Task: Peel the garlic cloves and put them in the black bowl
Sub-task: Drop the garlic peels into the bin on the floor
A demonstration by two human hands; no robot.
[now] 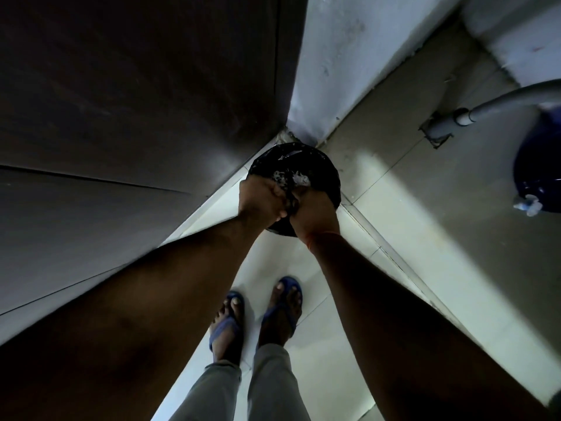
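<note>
A round black container lined with dark plastic stands on the floor in the corner, with white garlic peel scraps lying inside. My left hand and my right hand are close together over its near rim, fingers curled toward each other. Something dark sits between the two hands, but the dim light hides what it is. No garlic cloves can be seen.
A dark wooden door or cabinet fills the left side and a white wall the back. A grey pipe and a blue vessel are at the right. My sandalled feet stand on pale floor tiles.
</note>
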